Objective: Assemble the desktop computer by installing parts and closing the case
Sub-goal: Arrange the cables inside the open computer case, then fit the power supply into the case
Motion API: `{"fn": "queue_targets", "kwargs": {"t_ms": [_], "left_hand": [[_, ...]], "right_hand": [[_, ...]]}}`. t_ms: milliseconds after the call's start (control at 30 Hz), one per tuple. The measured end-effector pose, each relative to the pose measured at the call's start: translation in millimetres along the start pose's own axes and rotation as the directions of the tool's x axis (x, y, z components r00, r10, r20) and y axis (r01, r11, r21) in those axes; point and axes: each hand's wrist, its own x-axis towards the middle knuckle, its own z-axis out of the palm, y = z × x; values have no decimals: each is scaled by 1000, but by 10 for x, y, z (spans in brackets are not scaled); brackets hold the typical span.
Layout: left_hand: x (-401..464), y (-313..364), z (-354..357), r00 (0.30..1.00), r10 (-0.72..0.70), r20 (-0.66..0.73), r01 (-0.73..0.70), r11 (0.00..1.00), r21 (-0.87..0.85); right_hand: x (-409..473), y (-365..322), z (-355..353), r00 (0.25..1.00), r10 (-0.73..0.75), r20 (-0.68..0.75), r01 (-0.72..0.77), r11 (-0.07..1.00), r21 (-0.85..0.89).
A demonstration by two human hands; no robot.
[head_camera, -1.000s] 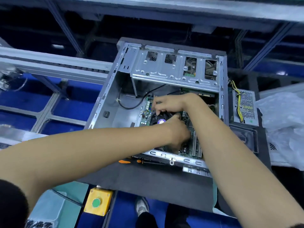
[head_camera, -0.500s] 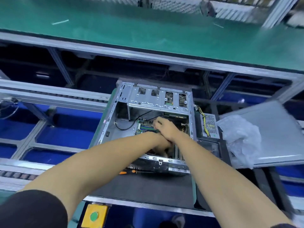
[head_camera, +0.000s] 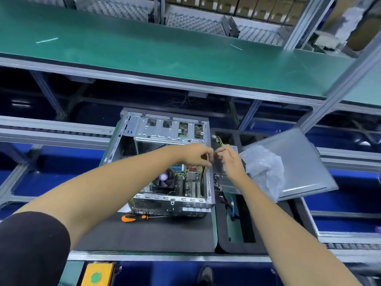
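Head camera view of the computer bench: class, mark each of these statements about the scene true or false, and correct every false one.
1. The computer case lies open, with its motherboard showing. True.
2. The screwdriver is in the left hand. False: it lies on the black mat in front of the case.
3. Both hands are raised near the right edge of the case, fingertips close together. True.
4. The right hand rests on the CPU fan. False: it is up beside the case, over the tray to the right.
5. A crumpled clear plastic bag lies to the left of the case. False: it lies to the right.
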Motion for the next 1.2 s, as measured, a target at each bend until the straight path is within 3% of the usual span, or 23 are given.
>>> {"fn": "queue_targets", "kwargs": {"t_ms": [167,300,400,533,633,733,933,1067,1200], "left_hand": [[408,218,91,998,-39,-47,40,999,1],[784,378,235,988,-151,-13,150,988,-36],[1039,490,412,962,-271,30,272,962,-16],[1374,591,694,850,-506,145,516,855,-48],[1591,631,874,761,-630,158,649,740,-177],[1770,679,996,720,-682,130,685,667,-292],[2005,722,1133,645,-756,109,724,561,-401],[2116,731,1227,597,-800,60,759,540,-364],[2287,797,1302,496,-868,7,812,461,-358]], "right_hand": [[75,585,-527,988,150,-46,-154,980,-122],[75,937,-829,973,229,19,-223,960,-170],[93,1195,-1020,960,264,96,-218,916,-335],[47,1501,-1185,942,220,253,-19,789,-615],[34,1666,-1196,920,178,348,100,755,-648],[39,1799,-1164,912,139,385,173,722,-670],[140,1937,-1136,912,124,390,168,756,-633],[214,1987,-1123,910,172,377,127,751,-648],[241,2047,-1096,912,183,368,122,735,-667]]}}
